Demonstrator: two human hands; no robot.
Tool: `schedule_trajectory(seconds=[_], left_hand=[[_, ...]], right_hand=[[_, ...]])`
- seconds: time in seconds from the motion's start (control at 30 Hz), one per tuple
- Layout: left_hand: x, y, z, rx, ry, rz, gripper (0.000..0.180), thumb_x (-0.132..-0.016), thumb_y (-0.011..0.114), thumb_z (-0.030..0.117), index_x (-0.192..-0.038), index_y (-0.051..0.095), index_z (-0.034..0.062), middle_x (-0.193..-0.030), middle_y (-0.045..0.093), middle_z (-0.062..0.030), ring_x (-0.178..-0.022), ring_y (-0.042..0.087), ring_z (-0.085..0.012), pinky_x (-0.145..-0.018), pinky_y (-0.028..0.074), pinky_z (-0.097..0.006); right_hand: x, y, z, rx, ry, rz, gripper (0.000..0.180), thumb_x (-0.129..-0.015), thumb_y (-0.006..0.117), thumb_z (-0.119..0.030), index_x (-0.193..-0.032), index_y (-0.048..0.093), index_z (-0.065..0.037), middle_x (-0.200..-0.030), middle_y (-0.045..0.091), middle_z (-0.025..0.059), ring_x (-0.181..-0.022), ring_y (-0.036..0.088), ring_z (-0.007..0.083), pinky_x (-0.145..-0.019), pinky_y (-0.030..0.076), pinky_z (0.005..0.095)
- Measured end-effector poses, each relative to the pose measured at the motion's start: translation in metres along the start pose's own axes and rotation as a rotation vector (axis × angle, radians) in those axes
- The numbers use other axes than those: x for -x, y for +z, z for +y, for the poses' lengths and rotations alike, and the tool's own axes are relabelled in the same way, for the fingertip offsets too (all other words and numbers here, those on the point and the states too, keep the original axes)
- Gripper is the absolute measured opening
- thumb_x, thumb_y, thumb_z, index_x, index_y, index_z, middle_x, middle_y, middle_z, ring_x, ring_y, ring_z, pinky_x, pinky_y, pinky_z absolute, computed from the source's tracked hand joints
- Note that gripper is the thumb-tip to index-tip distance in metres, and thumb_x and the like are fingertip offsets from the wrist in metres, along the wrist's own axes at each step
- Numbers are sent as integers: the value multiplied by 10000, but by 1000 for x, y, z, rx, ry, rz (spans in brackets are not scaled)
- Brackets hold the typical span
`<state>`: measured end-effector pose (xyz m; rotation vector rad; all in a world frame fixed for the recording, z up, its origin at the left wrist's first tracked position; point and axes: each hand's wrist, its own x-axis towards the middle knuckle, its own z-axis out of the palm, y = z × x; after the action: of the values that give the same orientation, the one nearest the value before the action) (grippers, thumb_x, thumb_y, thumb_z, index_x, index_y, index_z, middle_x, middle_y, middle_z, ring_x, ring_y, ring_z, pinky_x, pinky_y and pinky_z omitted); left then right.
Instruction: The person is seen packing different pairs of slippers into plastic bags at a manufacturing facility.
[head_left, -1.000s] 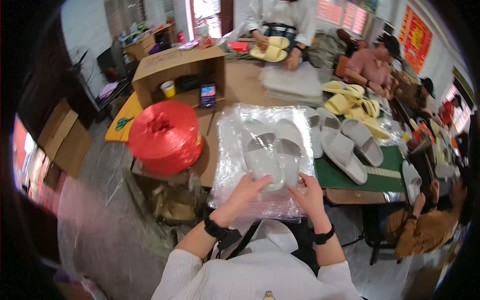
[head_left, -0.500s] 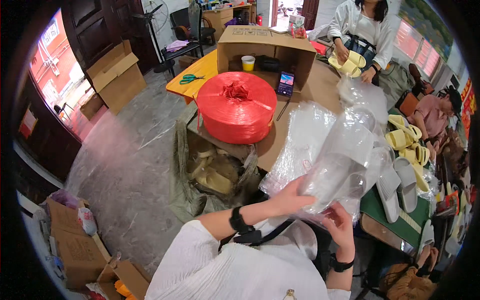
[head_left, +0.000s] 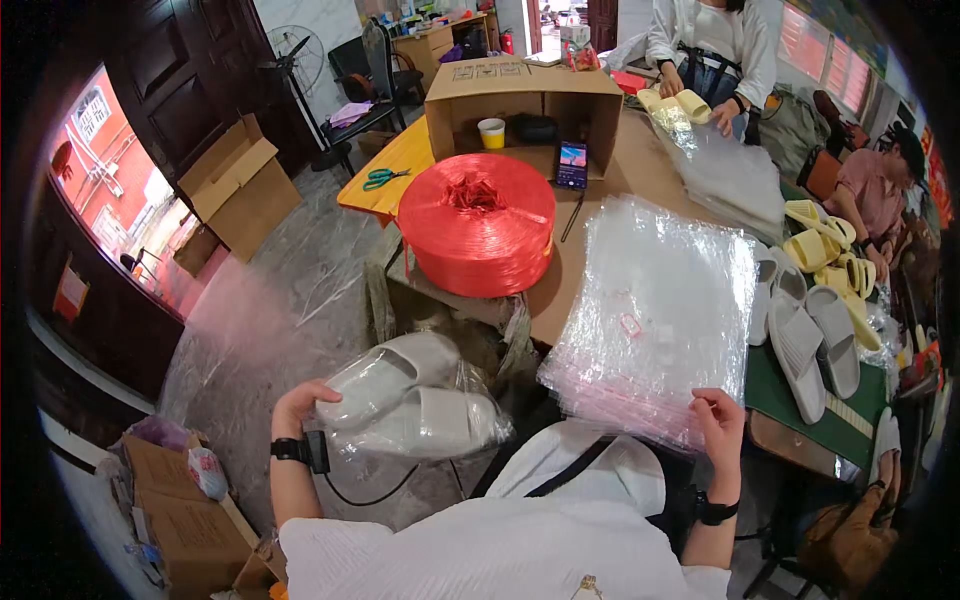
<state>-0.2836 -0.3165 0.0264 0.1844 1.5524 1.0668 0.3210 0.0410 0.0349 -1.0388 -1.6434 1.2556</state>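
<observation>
My left hand (head_left: 298, 410) grips one end of a clear bag holding a pair of light grey slide slippers (head_left: 405, 395). The bagged pair hangs out to the left, above the floor and beside an open woven sack (head_left: 385, 310). On the table in front of me lies a stack of clear plastic bags (head_left: 665, 290) with pinkish near edges. At the stack's near right corner, the curled fingers of my right hand (head_left: 718, 415) pinch a bag's edge. Loose grey slippers (head_left: 800, 350) rest on a green surface to the right.
A big roll of red plastic twine (head_left: 475, 225) stands at the table's left edge. Behind it are green scissors (head_left: 385, 178), a phone (head_left: 572, 165) and an open carton (head_left: 525, 85) with a cup (head_left: 491, 132). Yellow slippers (head_left: 825, 245) lie right; a co-worker bags another yellow pair (head_left: 675, 105).
My left hand has carried the bagged grey slippers from over the bag stack to the left, beside the sack. My right hand has let go of them and moved to the stack's near right corner.
</observation>
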Motion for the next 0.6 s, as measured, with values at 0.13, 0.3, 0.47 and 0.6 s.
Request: schedule_trajectory(seconds=[0.13,0.3,0.47,0.6], left_hand=[[-56,39,-4,174,6,463,390,-777,739,214,-1149,664,125,-1054,656,-43,-875,616,-225,-806,495,-382],[-176,76,3,481,255,273,360,-906,650,243,-1226,576,98,-1189,603,-92,-927,624,-263,-674,559,-364],[-264,158,50,341,268,297,355,-939,574,255,-1259,571,102,-1191,622,-151,-1030,647,-307,-762,571,-500],[-290,168,39,-27,201,222,405,-947,558,264,-1323,567,113,-1246,627,-145,-1106,627,-316,-871,531,-506]], right_hand=[[-4,-2,25,90,46,-20,141,-940,641,-46,-1054,708,5,-872,677,-9,-771,593,53,-686,466,213],[-1,4,17,76,72,-54,149,-946,642,-55,-1062,707,12,-877,673,-9,-772,589,54,-700,473,215],[-2,4,22,28,103,-40,150,-943,646,-58,-1062,707,11,-867,674,-13,-767,588,52,-699,473,213],[-3,5,32,73,75,-24,138,-934,657,-51,-1046,709,10,-856,678,-11,-758,593,56,-693,478,212]])
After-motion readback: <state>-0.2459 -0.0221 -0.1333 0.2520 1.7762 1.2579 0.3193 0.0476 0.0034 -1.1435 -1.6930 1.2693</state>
